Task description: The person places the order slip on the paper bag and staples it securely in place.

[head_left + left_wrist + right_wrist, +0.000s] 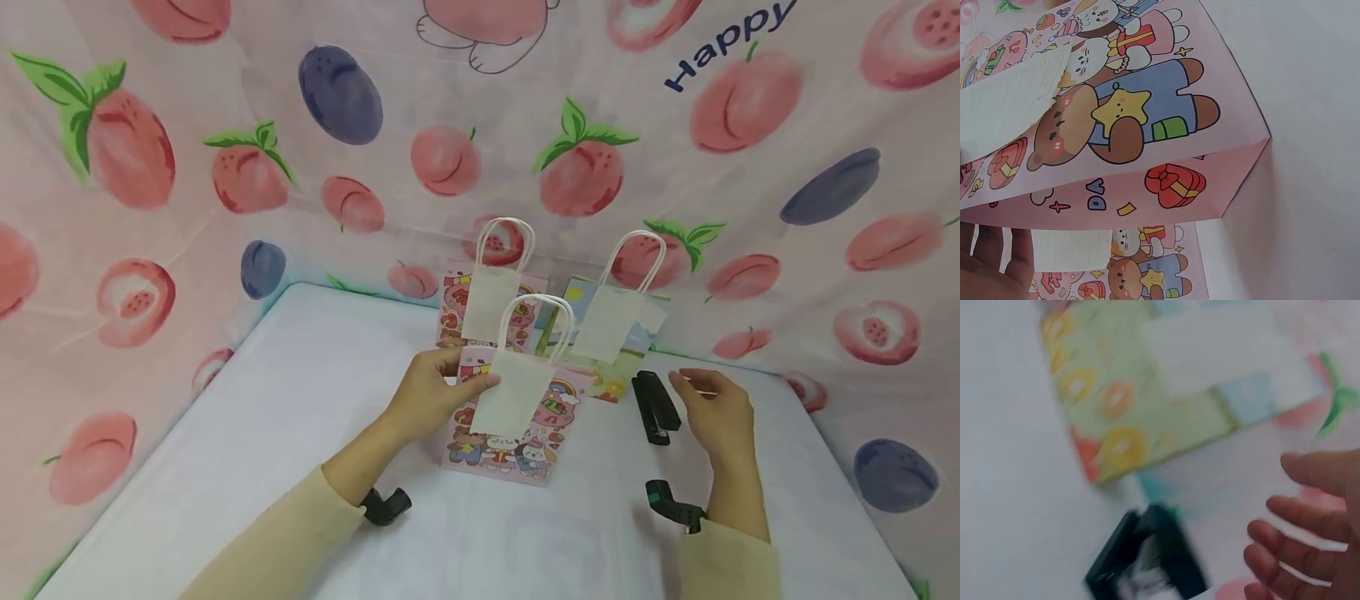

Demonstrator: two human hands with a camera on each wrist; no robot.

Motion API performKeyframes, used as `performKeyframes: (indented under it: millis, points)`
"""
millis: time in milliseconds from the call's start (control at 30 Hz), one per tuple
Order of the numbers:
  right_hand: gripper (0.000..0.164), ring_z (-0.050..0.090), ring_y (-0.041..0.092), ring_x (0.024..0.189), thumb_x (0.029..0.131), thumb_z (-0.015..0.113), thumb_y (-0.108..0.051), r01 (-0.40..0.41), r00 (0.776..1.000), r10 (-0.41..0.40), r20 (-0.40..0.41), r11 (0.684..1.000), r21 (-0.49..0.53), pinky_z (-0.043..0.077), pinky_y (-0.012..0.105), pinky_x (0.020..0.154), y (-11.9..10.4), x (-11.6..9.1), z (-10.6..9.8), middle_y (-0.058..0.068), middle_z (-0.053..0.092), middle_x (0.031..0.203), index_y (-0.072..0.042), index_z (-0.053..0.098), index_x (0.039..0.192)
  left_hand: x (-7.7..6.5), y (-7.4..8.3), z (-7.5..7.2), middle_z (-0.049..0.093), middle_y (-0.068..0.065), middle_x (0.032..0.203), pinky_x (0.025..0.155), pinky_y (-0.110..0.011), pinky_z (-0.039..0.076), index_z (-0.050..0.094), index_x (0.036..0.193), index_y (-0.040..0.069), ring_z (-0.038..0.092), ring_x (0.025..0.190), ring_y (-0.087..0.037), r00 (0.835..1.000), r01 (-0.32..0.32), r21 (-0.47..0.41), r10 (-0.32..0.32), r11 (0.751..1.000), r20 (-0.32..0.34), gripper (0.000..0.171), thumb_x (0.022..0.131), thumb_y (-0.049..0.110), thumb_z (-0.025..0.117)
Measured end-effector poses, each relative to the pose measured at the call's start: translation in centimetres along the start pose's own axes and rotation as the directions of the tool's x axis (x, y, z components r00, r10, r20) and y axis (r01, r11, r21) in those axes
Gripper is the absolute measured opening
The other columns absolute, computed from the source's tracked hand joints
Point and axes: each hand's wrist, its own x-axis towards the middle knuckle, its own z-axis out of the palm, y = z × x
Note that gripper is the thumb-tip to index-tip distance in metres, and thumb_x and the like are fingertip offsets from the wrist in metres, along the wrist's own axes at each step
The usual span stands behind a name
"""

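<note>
My left hand (427,392) grips the left edge of a pink cartoon paper gift bag (502,457), thumb in front and fingers behind. A white paper slip (510,400) lies against the bag's face below its white twisted handles; the left wrist view shows ruled lines on it and a ragged end. The bag is tilted, with its folded side (1129,197) showing. My right hand (718,412) hovers just right of a black stapler (655,407), its fingers loosely bent and holding nothing. In the right wrist view the stapler (1110,556) sits apart from the fingers.
Behind the held bag stand another pink cartoon bag (450,308) and a green-and-blue landscape bag (600,379), each with a white slip on its front. A white tabletop (337,333) meets a fruit-print cloth backdrop (300,167). Black wrist mounts (388,507) sit at both cuffs.
</note>
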Motion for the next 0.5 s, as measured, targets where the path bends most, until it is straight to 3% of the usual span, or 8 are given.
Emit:
performKeyframes:
  millis: [133,267,367,500]
  points:
    - [0.065,0.055,0.04,0.123,0.101,0.055,-0.058,-0.089,0.993,0.093,0.073,0.994,-0.058,0.044,0.039,0.079,2.0,0.9,0.7,0.025,0.062,0.137,-0.006,0.062,0.139,0.0,0.0,-0.1,0.077,-0.005,0.113,0.075,-0.032,0.064,0.076,0.119,0.012,0.071,0.098,-0.017,1.0,-0.009,-0.007,0.009,1.0,-0.006,0.028,0.094,0.023,0.078]
    - [0.068,0.057,0.04,0.119,0.1,0.058,-0.057,-0.118,0.979,0.13,0.158,0.989,-0.084,0.046,0.036,0.077,3.2,1.1,1.4,0.028,0.061,0.137,-0.003,0.058,0.141,0.0,0.0,-0.2,0.076,-0.006,0.115,0.074,-0.032,0.064,0.076,0.12,0.011,0.072,0.098,-0.017,1.0,-0.009,-0.023,0.009,1.0,0.0,0.029,0.094,0.023,0.078]
    - [0.072,0.062,0.034,0.106,0.099,0.062,-0.055,-0.145,0.967,0.157,0.2,0.987,-0.074,0.048,0.031,0.073,3.6,1.1,1.6,0.029,0.062,0.131,0.002,0.054,0.143,0.1,0.0,-0.2,0.076,-0.006,0.115,0.073,-0.033,0.064,0.076,0.12,0.011,0.072,0.098,-0.017,1.0,-0.009,-0.034,0.009,0.999,0.008,0.028,0.094,0.022,0.078]
    - [0.082,0.062,0.021,0.088,0.097,0.064,-0.057,-0.223,0.944,0.224,0.244,0.974,-0.033,0.052,0.027,0.069,3.8,1.3,1.8,0.02,0.065,0.115,0.007,0.049,0.145,0.1,-0.1,-0.3,0.075,-0.006,0.115,0.074,-0.033,0.064,0.076,0.119,0.01,0.072,0.098,-0.017,1.0,-0.015,-0.03,0.015,0.999,0.011,0.028,0.094,0.022,0.078]
